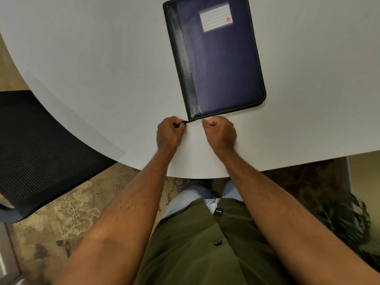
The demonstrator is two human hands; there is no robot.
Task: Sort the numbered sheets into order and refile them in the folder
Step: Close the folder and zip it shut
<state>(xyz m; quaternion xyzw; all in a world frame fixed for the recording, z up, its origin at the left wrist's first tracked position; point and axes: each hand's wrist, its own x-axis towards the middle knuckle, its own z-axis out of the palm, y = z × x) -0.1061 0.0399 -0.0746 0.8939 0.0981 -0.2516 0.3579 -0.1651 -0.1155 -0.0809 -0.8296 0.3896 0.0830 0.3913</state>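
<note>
A closed, dark navy zip-around folder [218,58] with a black textured spine strip along its left side lay flat on the pale grey counter [92,68], slightly tilted, its near end close to the person standing at the counter's edge. A clear pocket holding a lined white label card [216,17] with a small red mark sat near the folder's far right corner.

The left hand [169,133] rested on the counter just off the folder's near left corner, its fingers curled round the black zip pull cord [181,124], which ran from the corner into the fist. The right hand [220,132] sat beside the folder's near edge, fingers curled into a loose fist with the thumb tip touching or almost touching the stitched edge; whether it held anything could not be told.

No loose sheets were in view. A black mesh chair [41,145] stood to the left, above a mottled brown floor [72,212], and a green leafy plant [345,219] showed at the lower right.
</note>
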